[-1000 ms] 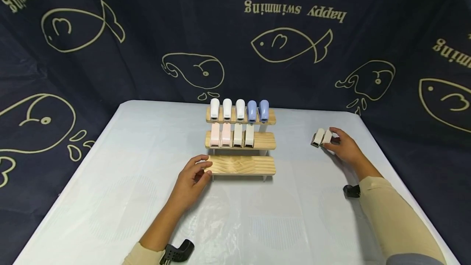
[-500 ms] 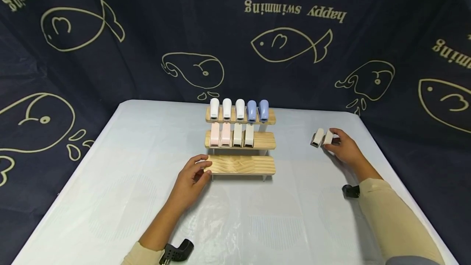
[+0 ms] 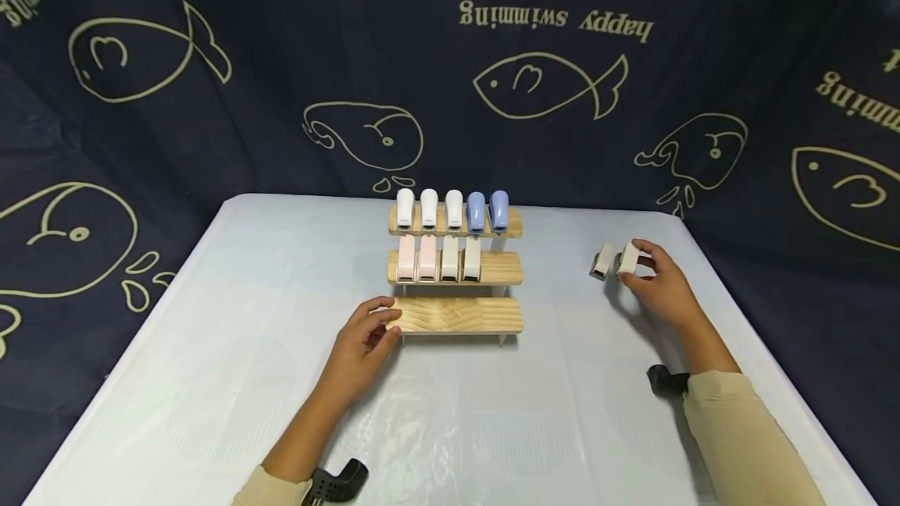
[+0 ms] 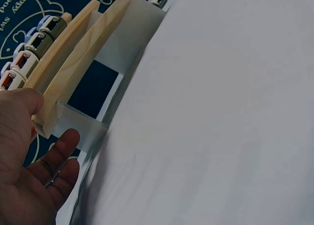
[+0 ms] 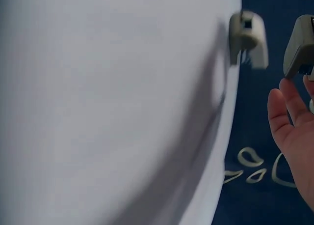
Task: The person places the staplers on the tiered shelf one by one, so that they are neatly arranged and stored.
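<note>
My right hand (image 3: pixel 662 287) pinches a cream mini stapler (image 3: pixel 628 258) between thumb and fingers at the table's right side. Beside it, to the left, a matching stapler (image 3: pixel 601 262) stands with a small gap between them; in the right wrist view the held stapler (image 5: pixel 300 44) is partly cut off by the frame edge. My left hand (image 3: pixel 357 346) grips the left end of the bottom shelf (image 3: pixel 460 317) of a three-step wooden rack, thumb on its front edge. On the middle shelf (image 3: pixel 502 268) are two pink staplers (image 3: pixel 417 258) and two cream staplers (image 3: pixel 460 258).
The rack's top shelf (image 3: pixel 516 222) carries three white staplers (image 3: pixel 429 209) and two blue staplers (image 3: pixel 487 212). Translucent legs (image 4: pixel 81 124) support the rack on a white-covered table (image 3: pixel 555 404). A dark blue cloth (image 3: pixel 422 30) with fish drawings hangs behind.
My right hand has raised the cream stapler slightly and moved it a little away from its neighbour. The left hand stays at the rack's end. The head view has shifted slightly.
</note>
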Available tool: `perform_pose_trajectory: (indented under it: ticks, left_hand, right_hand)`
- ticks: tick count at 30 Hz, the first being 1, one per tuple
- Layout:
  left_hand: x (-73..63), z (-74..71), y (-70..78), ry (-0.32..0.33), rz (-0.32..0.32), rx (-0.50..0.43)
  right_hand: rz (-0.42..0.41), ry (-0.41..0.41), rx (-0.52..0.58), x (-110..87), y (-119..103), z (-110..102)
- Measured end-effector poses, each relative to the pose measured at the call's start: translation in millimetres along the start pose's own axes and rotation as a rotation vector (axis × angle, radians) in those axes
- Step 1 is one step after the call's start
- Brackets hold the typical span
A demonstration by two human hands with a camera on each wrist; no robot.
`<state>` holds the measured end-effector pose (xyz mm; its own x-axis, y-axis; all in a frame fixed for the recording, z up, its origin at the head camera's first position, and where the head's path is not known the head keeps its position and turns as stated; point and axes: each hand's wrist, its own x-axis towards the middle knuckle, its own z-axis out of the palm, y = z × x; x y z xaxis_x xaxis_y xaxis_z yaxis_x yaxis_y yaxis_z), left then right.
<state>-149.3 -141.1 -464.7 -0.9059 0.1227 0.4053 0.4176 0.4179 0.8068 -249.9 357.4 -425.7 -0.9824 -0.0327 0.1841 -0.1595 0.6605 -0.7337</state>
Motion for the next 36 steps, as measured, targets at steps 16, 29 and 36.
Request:
perform_pose_trajectory:
  ticks: [16, 29, 36]
  left_hand:
    - [-1.1, -0.4, -0.4, -0.009, -0.007, -0.002]
    - [0.1, -0.5, 0.6, -0.014, 0.0, 0.0]
    - [-0.4, 0.1, 0.3, -0.013, -0.011, -0.003]
  right_hand:
    - [-0.254, 0.004, 0.079, -30.0, -96.0, 31.4]
    - [-0.378, -0.019, 0.083, -31.0, -138.3, 65.5]
    - [-0.454, -0.046, 0.077, -25.3, -146.1, 92.4]
